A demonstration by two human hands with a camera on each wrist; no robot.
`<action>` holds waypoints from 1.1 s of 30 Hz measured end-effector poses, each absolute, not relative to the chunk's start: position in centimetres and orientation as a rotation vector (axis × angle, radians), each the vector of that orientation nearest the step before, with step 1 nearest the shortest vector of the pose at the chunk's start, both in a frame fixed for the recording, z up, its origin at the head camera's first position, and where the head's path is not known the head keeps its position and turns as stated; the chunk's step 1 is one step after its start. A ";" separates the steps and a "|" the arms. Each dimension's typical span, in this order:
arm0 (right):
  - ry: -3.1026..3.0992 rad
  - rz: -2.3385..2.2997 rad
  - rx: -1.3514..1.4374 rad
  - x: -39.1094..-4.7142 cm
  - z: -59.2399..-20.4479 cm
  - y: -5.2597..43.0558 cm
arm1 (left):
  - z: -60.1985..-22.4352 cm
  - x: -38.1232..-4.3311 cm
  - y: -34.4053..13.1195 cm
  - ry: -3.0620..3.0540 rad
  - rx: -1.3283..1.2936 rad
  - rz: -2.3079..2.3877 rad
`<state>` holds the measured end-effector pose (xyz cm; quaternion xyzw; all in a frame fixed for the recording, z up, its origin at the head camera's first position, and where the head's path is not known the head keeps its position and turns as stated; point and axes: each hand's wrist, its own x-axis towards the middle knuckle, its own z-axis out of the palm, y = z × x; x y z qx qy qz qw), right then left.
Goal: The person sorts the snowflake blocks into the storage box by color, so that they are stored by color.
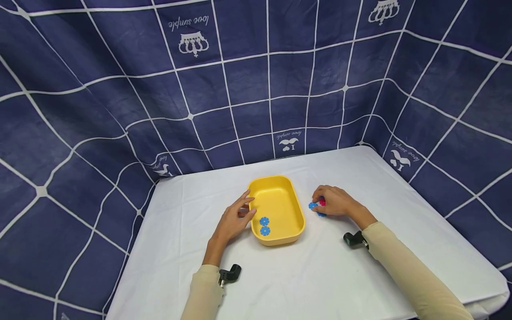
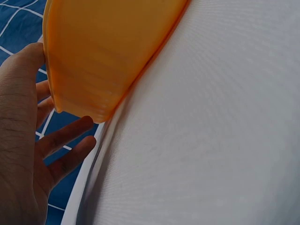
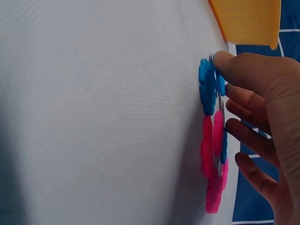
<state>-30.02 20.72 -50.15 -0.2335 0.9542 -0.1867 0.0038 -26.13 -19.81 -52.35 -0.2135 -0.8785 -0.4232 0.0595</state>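
In the head view, a yellow plastic bin stands on the white-covered table. Two blue snowflake-shaped discs lie in its near left part. The left hand rests at the bin's left rim, thumb over the edge, fingers loosely spread; the left wrist view shows the same bin beside that hand. To the bin's right, the right hand pinches a blue disc between thumb and index finger. Pink discs and further blue ones sit by its fingers; the palm partly hides this group in the head view.
A white cloth covers the table. Dark blue curtains with white grid lines rise behind it and at both sides. Black camera mounts are worn on both wrists.
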 end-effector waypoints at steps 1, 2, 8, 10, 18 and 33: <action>2.992 -0.584 -0.732 -30.0 -50.1 20.8 | -52.4 -26.1 -19.8 -2.660 -0.646 -1.280; 2.994 -0.582 -0.734 -30.1 -50.0 20.8 | -52.4 -26.1 -19.8 -2.661 -0.643 -1.281; 3.015 -0.575 -0.762 -30.1 -49.2 20.9 | -52.3 -26.0 -19.8 -2.674 -0.618 -1.276; 3.016 -0.578 -0.760 -30.0 -48.9 20.8 | -52.3 -26.0 -19.8 -2.673 -0.620 -1.271; 3.018 -0.581 -0.760 -30.2 -47.8 21.0 | -52.1 -26.1 -19.7 -2.656 -0.645 -1.271; 3.057 -0.588 -0.776 -30.2 -45.2 20.6 | -52.3 -26.1 -19.8 -2.667 -0.617 -1.227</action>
